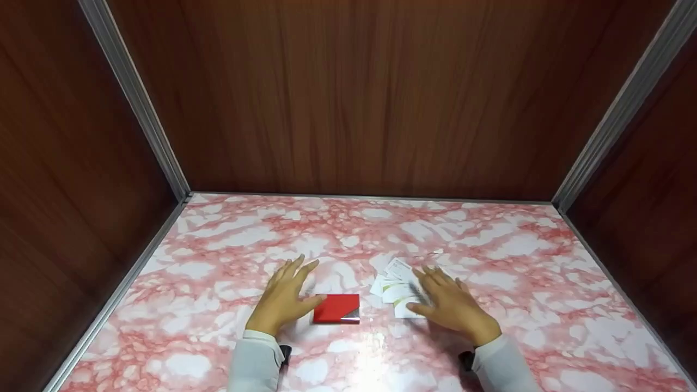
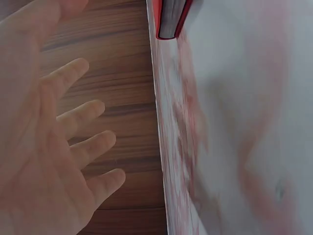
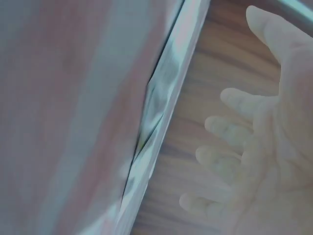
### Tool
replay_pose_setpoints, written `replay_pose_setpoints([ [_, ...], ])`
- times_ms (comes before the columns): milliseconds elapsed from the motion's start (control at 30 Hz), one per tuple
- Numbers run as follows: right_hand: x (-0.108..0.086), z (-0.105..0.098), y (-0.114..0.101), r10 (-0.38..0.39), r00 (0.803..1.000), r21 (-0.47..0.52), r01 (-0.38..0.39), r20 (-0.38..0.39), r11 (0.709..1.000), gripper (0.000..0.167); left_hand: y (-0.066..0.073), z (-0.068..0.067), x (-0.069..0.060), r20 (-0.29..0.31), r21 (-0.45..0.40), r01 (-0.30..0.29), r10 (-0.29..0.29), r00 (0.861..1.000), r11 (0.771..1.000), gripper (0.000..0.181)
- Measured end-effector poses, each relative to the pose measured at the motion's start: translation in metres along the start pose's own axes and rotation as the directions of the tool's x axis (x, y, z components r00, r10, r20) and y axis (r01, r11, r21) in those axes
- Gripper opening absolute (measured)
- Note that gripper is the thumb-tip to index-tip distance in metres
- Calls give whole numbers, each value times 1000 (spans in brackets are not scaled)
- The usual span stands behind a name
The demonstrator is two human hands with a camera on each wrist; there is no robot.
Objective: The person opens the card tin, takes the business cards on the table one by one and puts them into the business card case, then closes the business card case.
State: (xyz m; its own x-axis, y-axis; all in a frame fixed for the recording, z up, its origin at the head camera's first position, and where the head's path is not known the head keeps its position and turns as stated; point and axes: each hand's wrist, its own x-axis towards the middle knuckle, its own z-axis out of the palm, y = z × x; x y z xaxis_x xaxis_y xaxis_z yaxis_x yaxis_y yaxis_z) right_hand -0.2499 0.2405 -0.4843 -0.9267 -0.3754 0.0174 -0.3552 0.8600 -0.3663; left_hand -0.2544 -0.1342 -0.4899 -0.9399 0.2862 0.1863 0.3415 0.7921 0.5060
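Note:
A flat red case [image 1: 335,308] with a silvery corner lies on the table in the head view; its end [image 2: 168,19] shows at the top of the left wrist view. Just left of it is my left hand [image 1: 283,299], fingers spread and holding nothing, the thumb over the case's left edge in the head view. Several white cards [image 1: 395,288], some with a yellow-green stripe, lie fanned to the right of the case. My right hand [image 1: 452,302] hovers over their right side with fingers extended and nothing in it, hiding part of them.
The table [image 1: 228,326] has a red and white marbled top. Dark wood-grain panels [image 1: 359,98] rise at the back and both sides, joined by grey metal posts [image 1: 141,103]. Both wrists carry a black strap piece [image 1: 285,354] near the white sleeves.

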Motion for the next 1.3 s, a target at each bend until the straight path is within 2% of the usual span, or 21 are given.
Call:
replay_pose_setpoints([
  [267,0,12,-25,-141,990,54,140,19,989,85,3,3,1,68,-13,-63,64,996,998,68],
  [433,2,17,-33,-193,981,65,191,26,979,83,5,4,3,97,-16,-91,92,991,996,66],
  [733,10,24,-48,-260,964,82,255,57,963,77,6,10,5,154,9,-159,156,976,987,70],
  [1100,35,32,-66,-273,956,30,271,110,962,76,4,14,2,161,19,-186,181,970,982,63],
  [1300,44,34,-72,-301,943,20,301,138,953,68,5,15,3,150,-1,-196,194,970,981,61],
])
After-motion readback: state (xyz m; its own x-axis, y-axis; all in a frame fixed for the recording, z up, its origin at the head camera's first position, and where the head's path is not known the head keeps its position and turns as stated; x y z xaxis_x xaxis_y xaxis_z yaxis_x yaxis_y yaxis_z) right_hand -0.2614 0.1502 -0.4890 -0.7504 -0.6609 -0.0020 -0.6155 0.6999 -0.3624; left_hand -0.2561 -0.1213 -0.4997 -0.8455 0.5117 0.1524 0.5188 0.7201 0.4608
